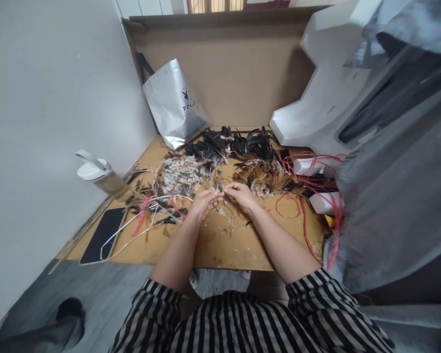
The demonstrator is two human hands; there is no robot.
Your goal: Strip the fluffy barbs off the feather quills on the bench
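My left hand (207, 202) and my right hand (241, 195) meet over the middle of the table, fingertips pinched close together. Between them is a small tuft of brownish feathers (215, 182), its lower ends hidden by my fingers. A heap of pale, fluffy feather ends (182, 172) lies just beyond my left hand. To the right, past my right hand, spreads a pile of golden-brown feathers (260, 177). Bunches of long black feathers (220, 143) lie along the back. Loose feather bits are scattered below my hands.
A silver bag (172, 105) leans at the back left. At left stand a lidded bottle (103, 175) and a dark tablet or phone (105, 233) near white strips (132, 220). Red string (308, 215) tangles at right, beside grey cloth (397, 196). A person's foot (71, 314) shows lower left.
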